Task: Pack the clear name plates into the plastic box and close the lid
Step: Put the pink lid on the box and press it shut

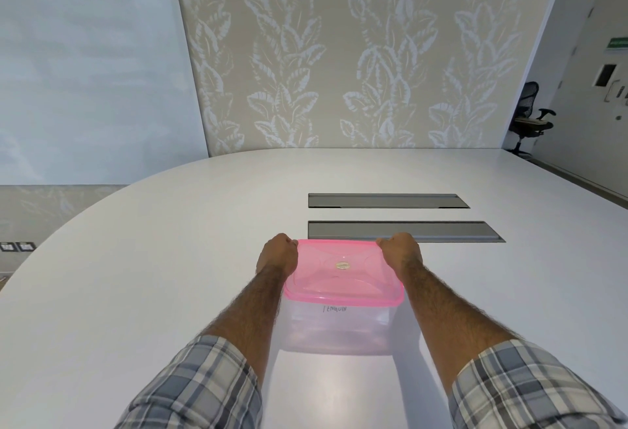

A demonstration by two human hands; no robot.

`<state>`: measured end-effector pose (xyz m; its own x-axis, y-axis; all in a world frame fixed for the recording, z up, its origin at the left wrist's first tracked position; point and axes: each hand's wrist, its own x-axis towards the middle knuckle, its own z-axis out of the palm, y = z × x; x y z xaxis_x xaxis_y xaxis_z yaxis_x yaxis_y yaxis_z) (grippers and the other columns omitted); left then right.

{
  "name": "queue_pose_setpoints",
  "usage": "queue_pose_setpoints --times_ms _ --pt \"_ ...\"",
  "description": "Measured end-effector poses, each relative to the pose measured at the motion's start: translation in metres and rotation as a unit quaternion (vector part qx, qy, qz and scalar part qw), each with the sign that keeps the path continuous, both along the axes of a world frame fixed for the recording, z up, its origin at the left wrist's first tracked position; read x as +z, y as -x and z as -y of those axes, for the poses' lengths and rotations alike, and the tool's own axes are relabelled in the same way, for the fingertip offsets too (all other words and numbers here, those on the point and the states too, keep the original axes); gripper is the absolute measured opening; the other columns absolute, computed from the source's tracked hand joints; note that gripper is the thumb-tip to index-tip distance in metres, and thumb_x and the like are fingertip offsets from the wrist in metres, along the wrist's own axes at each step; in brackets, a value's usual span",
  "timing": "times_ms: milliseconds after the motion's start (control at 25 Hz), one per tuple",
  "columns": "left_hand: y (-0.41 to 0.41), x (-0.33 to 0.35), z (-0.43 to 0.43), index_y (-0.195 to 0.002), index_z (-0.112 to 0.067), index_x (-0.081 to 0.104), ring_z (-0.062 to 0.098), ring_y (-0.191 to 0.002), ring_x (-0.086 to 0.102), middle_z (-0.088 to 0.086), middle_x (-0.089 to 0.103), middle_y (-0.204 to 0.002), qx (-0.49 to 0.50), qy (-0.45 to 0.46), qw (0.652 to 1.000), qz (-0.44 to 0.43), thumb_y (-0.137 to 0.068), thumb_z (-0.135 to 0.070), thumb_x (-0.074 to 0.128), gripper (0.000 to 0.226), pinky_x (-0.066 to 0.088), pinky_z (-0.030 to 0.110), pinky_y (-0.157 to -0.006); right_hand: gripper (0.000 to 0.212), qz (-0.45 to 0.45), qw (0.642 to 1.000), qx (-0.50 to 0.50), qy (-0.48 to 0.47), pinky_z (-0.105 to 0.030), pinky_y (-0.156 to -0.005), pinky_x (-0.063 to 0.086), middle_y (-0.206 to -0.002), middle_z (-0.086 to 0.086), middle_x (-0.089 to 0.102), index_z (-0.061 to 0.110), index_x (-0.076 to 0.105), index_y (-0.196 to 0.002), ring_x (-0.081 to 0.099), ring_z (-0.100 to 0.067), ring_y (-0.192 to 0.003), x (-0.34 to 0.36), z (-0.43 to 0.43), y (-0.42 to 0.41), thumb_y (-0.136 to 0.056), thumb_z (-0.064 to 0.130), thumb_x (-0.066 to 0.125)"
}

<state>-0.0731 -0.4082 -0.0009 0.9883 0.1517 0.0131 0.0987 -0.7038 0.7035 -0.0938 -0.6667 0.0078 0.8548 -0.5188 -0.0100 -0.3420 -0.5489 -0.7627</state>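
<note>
A clear plastic box (336, 330) with a translucent pink lid (343, 272) on top sits on a smooth white rounded table (153, 258). The left hand (277, 255) and right hand (401, 252) curl closed over the lid's far corners. Beyond the box lie two grey recessed slots (401, 231); bare tabletop spreads on both sides of it.

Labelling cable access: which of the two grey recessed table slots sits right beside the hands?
The nearer, longer grey slot; the right hand overlaps its front edge. The shorter grey slot lies farther back, clear of both hands.
</note>
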Motion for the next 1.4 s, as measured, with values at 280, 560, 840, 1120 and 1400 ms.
queue_pose_setpoints --times_ms 280,560,840,1120,1400 --pt "-0.012 -0.005 0.003 -0.09 -0.014 0.052 0.031 -0.095 0.058 0.01 0.062 -0.105 -0.004 0.024 1.0 -0.002 -0.1 -0.04 0.048 0.029 0.043 0.033 -0.075 0.045 -0.026 0.999 0.01 -0.04 -0.027 -0.069 0.036 -0.071 -0.004 0.046 0.019 0.036 -0.06 0.047 -0.023 -0.079 0.002 0.006 -0.008 -0.089 0.029 0.069" --pt "-0.021 -0.005 0.004 -0.091 -0.011 0.05 0.026 -0.087 0.052 0.012 0.062 -0.101 -0.012 0.018 1.0 -0.005 -0.103 -0.032 0.045 0.025 0.038 0.032 -0.073 0.023 -0.024 0.999 0.028 -0.011 -0.027 -0.074 0.038 -0.092 -0.013 0.055 0.012 0.056 -0.08 0.054 -0.026 -0.086 -0.003 0.003 -0.015 -0.092 0.028 0.066" --pt "-0.022 -0.011 0.007 -0.093 -0.009 0.054 0.026 -0.085 0.052 0.017 0.064 -0.109 -0.028 0.043 0.999 0.004 -0.104 -0.023 0.04 0.022 0.036 0.032 -0.068 0.052 0.011 1.0 0.024 -0.002 -0.03 -0.067 0.04 -0.064 0.001 0.045 0.021 0.038 -0.055 0.045 -0.022 -0.067 -0.006 -0.005 -0.01 -0.079 0.051 0.073" --pt "-0.02 -0.01 0.011 -0.115 -0.01 0.059 0.037 -0.108 0.06 0.016 0.062 -0.121 -0.006 -0.093 0.996 0.007 -0.104 -0.029 0.035 0.033 0.049 0.044 -0.092 0.047 0.004 0.999 0.021 -0.024 -0.029 -0.068 0.039 -0.066 0.001 0.043 0.02 0.037 -0.062 0.047 -0.023 -0.074 -0.008 0.0 -0.018 -0.085 0.041 0.072" --pt "-0.019 -0.017 0.014 -0.118 -0.014 0.061 0.033 -0.11 0.061 0.011 0.065 -0.122 0.013 -0.132 0.991 -0.009 -0.104 -0.048 0.025 0.051 0.045 0.04 -0.089 0.037 -0.02 0.976 0.054 0.209 -0.038 -0.087 0.049 -0.118 -0.014 0.068 0.008 0.062 -0.112 0.064 -0.035 -0.108 -0.005 -0.017 -0.017 -0.102 0.036 0.039"
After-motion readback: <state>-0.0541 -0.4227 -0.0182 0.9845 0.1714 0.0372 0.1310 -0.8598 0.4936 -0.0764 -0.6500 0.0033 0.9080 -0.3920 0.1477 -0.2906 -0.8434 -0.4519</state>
